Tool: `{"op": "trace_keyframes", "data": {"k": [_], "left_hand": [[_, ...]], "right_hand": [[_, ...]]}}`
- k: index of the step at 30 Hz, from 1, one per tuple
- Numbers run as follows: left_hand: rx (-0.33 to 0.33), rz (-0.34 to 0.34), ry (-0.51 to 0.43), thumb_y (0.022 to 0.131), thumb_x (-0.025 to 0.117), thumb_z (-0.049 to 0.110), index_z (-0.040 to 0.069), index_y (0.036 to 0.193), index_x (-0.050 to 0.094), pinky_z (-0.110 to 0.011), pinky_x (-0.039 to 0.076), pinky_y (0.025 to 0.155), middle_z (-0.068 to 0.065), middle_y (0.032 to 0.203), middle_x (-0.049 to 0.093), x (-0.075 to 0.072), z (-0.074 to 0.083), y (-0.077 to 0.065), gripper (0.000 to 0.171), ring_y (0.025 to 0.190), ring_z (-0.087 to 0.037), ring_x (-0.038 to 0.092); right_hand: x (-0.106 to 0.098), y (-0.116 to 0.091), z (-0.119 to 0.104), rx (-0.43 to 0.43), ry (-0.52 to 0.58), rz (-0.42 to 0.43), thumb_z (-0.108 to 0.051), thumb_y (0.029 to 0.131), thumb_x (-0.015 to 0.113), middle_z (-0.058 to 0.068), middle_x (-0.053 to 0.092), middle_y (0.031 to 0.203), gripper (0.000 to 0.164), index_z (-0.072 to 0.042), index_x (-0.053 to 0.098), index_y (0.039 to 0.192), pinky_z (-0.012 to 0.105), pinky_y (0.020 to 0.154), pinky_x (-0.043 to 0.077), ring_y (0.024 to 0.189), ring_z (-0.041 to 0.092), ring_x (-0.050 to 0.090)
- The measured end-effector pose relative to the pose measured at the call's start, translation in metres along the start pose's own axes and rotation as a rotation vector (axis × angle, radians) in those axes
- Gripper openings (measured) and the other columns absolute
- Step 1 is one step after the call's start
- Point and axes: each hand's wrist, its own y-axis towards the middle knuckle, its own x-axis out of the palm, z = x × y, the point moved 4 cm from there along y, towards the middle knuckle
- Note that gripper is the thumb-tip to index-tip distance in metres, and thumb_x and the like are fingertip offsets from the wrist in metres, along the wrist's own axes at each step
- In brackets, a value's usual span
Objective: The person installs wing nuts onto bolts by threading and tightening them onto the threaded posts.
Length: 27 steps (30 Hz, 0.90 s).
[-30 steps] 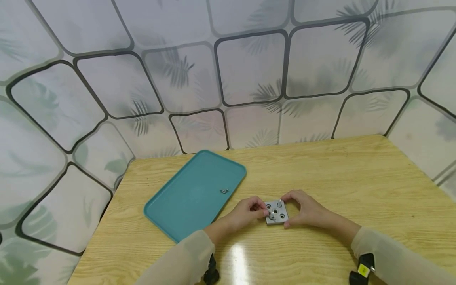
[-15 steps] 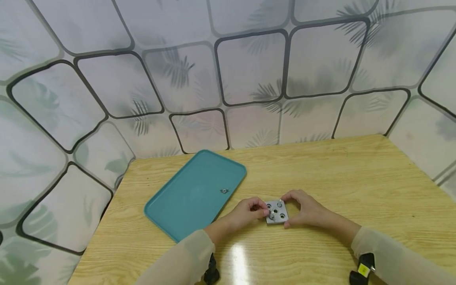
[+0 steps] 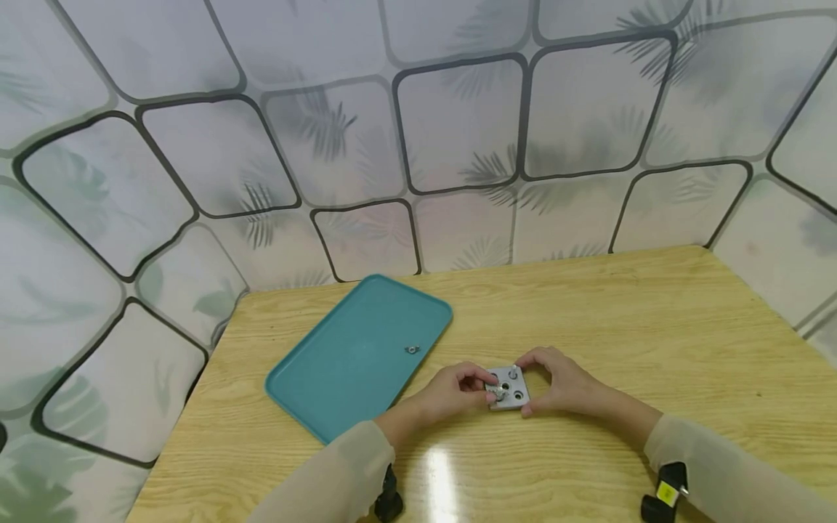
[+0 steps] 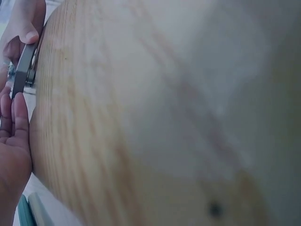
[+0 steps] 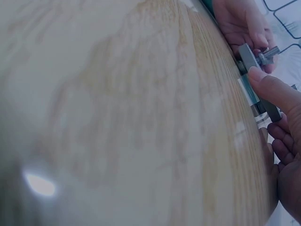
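In the head view, a square grey metal plate [image 3: 513,402] with several round holes lies between the two hands. A bolt [image 3: 513,373] stands up at its far right corner. At the near left, a wing nut [image 3: 500,393] sits on a second threaded bolt [image 5: 273,51]. My left hand [image 3: 450,388] has thumb and index finger at the wing nut's wings, pinching it from the left. My right hand [image 3: 565,385] grips the plate's right side, index finger at the far corner and thumb at the near one. In the right wrist view the plate appears edge-on.
A teal tray [image 3: 346,356] lies left of the hands on the wooden table [image 3: 628,312], with another wing nut [image 3: 411,350] near its right edge. The left forearm passes over the tray's near corner. A patterned curtain [image 3: 464,131] stands behind the table.
The left index finger has shifted right and slightly away over the plate, the thumb staying near, and the wing nut's wings have turned. The right hand and the tray look unchanged.
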Motion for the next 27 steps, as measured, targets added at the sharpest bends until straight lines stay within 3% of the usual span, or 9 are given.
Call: {"op": "trace_keyframes", "data": {"k": [6,12,17,21,27], "left_hand": [[-0.019,0.053,-0.018,0.084,0.066,0.018,0.008,0.094,0.058,-0.019,0.042,0.065,0.003,0.08,0.055,-0.0015,-0.0022,0.0017,0.016,0.073,-0.008,0.05],[-0.004,-0.005,-0.005,0.086,0.063,0.022,0.013,0.097,0.064,-0.02,0.042,0.068,0.004,0.087,0.057,-0.0006,-0.0001,-0.0012,0.014,0.077,-0.007,0.052],[0.012,-0.045,0.0,0.08,0.07,0.018,0.014,0.099,0.067,-0.018,0.042,0.068,0.004,0.088,0.054,0.0001,0.0014,-0.0012,0.02,0.078,-0.006,0.05],[0.007,-0.046,0.006,0.077,0.073,0.017,0.015,0.098,0.067,-0.017,0.043,0.068,0.004,0.087,0.053,0.0003,0.0008,-0.0008,0.022,0.077,-0.005,0.05],[0.006,-0.029,0.005,0.082,0.068,0.017,0.012,0.099,0.065,-0.018,0.042,0.066,0.004,0.084,0.054,-0.001,0.0002,-0.001,0.018,0.075,-0.006,0.05]], "right_hand": [[-0.0001,0.0005,0.0005,0.009,0.006,-0.007,-0.044,0.055,0.084,-0.003,0.057,0.108,0.067,-0.013,0.057,0.108,0.035,0.091,0.037,0.104,0.018,0.048],[0.0009,-0.0002,0.0025,-0.006,-0.005,0.002,-0.045,0.055,0.083,-0.004,0.056,0.108,0.066,-0.014,0.057,0.108,0.036,0.089,0.037,0.103,0.017,0.048],[0.001,-0.0007,0.0034,-0.011,-0.003,0.006,-0.045,0.055,0.083,-0.005,0.057,0.108,0.065,-0.015,0.057,0.107,0.035,0.088,0.038,0.102,0.016,0.047],[0.0013,-0.0006,0.0035,-0.003,0.0,0.001,-0.046,0.055,0.083,-0.005,0.057,0.108,0.066,-0.015,0.057,0.107,0.034,0.088,0.038,0.102,0.016,0.047],[0.0019,-0.0001,0.0039,0.012,0.003,-0.006,-0.046,0.055,0.083,-0.004,0.057,0.109,0.067,-0.015,0.057,0.108,0.035,0.089,0.038,0.103,0.017,0.047]]}}
